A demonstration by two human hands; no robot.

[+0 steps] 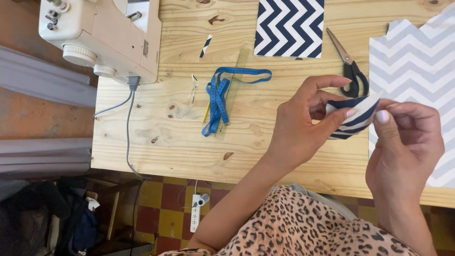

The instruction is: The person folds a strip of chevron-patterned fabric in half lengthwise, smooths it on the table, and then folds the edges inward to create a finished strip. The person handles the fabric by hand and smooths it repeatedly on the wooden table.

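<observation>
Fabric scrap (pixel 353 118), a small piece in navy and white chevron stripes, is being held up above the near edge of the table (pixel 180 137), pinched between both hands. The left hand (pixel 298 128) is gripping its left end, thumb lying over the front and the other fingers (pixel 327 83) curling behind and above it. The right hand (pixel 407 147) is closing on its right end, thumb tip pressing just at the white corner. So the scrap is lying directly between the two sets of fingers, its long axis running left to right and tilting slightly up toward the right; both hands are touching it, neither one nearer than the other. The piece is bowing a little, its stripes curving with the bend.

Just beyond the hands, black-handled scissors (pixel 350 71) are lying on the wood, blades pointing away. To the right, a larger pale grey chevron fabric (pixel 417 61) is spreading over the table edge. Further left, a blue tape measure (pixel 220 95) is lying tangled over a yellowish ruler (pixel 239 64). At the far side, a folded navy chevron piece (pixel 289 28) is resting, and a white sewing machine (pixel 104 38) is standing at the far left corner.
</observation>
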